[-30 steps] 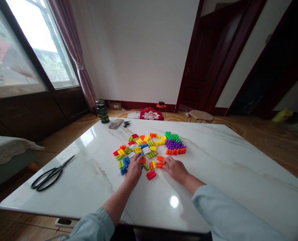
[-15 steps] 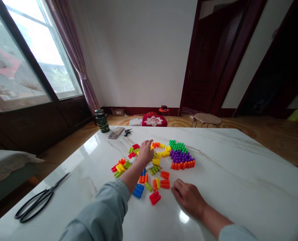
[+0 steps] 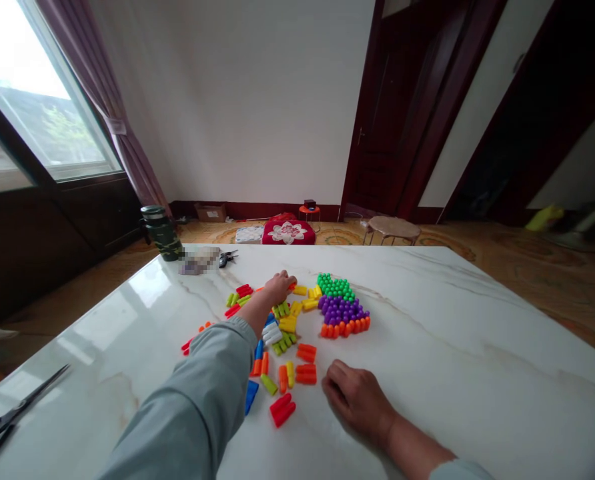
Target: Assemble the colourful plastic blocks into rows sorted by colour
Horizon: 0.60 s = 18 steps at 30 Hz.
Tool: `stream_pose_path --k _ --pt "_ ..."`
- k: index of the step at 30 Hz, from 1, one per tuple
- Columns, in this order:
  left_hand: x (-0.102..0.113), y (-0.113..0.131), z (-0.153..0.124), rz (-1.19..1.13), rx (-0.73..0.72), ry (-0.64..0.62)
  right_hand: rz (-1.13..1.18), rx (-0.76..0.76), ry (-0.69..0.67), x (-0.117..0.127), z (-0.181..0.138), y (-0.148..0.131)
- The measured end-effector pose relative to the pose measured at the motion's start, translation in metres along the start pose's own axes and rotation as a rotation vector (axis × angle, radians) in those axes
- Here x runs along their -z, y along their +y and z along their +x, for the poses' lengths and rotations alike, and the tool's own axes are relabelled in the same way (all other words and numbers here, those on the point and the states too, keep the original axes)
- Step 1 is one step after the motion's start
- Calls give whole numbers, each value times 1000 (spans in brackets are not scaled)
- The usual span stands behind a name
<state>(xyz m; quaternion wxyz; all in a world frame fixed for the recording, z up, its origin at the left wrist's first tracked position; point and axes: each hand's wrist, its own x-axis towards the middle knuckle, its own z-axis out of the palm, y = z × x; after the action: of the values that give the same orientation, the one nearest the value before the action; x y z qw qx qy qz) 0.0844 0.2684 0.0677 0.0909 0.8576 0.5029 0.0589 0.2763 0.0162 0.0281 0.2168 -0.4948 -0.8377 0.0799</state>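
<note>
Two orange clusters (image 3: 306,374) beside one right hand (image 3: 358,404).

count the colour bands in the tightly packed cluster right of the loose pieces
3: a green band at the far end, a purple band in the middle, and an orange band on the near side. Parts of each may be hidden.

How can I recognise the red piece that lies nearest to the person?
On the white table, find the right hand. To its left, nearer the person than the orange pieces, lies the red piece. Unlike the green piece and blue piece nearby, it is red.
</note>
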Motion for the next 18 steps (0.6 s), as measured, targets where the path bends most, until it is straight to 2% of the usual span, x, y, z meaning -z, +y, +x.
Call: stream_pose_path --k 5,10,14,18 --pt "13 5 -22 -83 19 103 -37 8 8 1 0 -1" --pt "29 22 -73 -156 -33 144 -52 7 9 2 -1 -1" --pt "23 34 -120 -219 -134 140 -85 14 17 0 -2 0" --pt "14 40 -150 -299 -232 145 -106 11 26 1 -2 -2"
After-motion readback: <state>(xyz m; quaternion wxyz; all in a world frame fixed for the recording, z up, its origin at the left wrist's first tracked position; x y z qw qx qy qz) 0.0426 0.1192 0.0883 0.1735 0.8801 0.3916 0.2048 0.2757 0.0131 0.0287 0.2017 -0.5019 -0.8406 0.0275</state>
